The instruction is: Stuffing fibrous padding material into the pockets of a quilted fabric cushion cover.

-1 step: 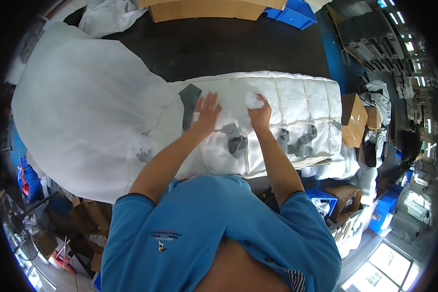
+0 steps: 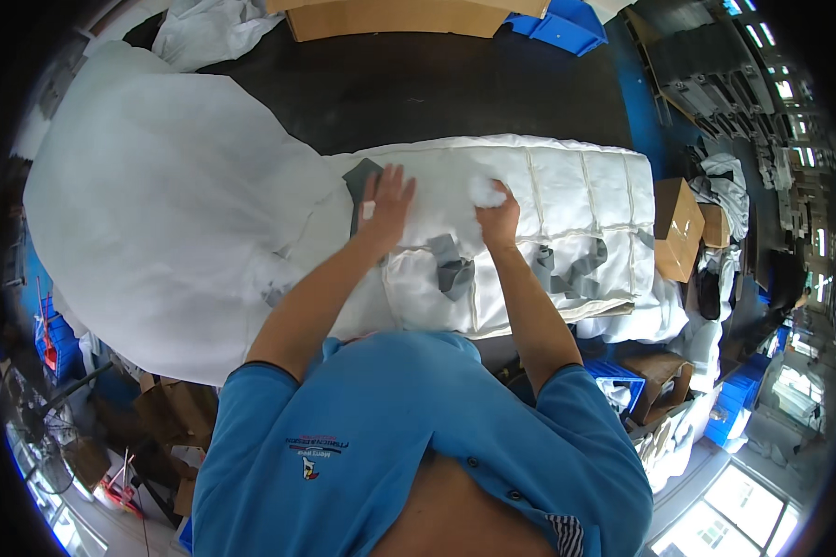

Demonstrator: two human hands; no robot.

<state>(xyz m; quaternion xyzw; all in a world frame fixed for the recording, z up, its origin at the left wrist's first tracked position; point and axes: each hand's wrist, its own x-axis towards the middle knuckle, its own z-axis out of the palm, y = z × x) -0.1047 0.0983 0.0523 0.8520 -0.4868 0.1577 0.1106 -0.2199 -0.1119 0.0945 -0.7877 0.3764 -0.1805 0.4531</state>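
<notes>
A white quilted piece with stitched channels lies across the table in front of me. My left hand is over its left part, fingers spread, with a small white patch near the thumb side. Next to that hand is a grey fabric strip, partly covered by it. My right hand is closed around a tuft of white stuffing, just above the quilted piece. More grey strips lie on the near side of the piece. To the left, joined or overlapping, bulges a large puffy white mass of fabric.
The dark tabletop extends behind the quilted piece. At its far edge stand a cardboard box and a blue bin. A brown carton is at the right end. Blue crates and white fabric sit lower right.
My left hand has shifted slightly left and away from me, its fingers more upright over the grey strip. My right hand stays almost in place with the stuffing.
</notes>
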